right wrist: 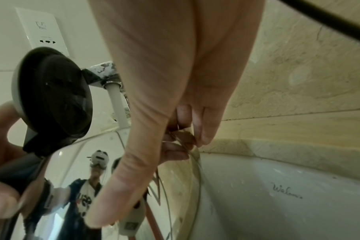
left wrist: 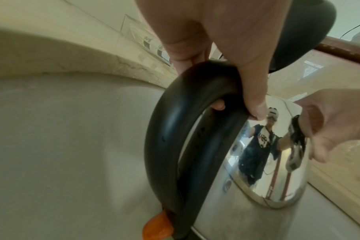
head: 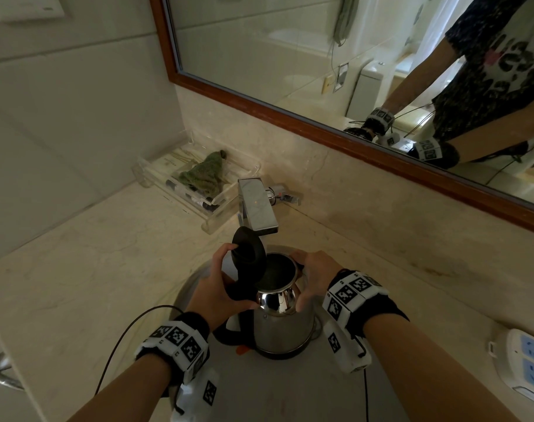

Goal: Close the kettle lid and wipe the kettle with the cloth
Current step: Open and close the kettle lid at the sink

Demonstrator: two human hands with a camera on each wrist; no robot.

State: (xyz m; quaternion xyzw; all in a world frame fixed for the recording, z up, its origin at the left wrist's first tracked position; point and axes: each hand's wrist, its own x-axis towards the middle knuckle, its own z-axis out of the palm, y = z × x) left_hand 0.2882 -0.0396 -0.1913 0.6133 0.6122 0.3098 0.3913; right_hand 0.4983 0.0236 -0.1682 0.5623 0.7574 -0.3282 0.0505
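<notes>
Left hand [head: 217, 293] and right hand [head: 316, 275] hold one kettle [head: 285, 327] — one lid [head: 249, 254] open.

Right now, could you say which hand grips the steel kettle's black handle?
The left hand, curled round the black handle; the right hand clasps the steel kettle itself.

Kettle [head: 285, 327] in sink [head: 195, 287], faucet [head: 258, 207] behind it, cloth [head: 206, 173] in tray [head: 142, 170] behind-left
</notes>
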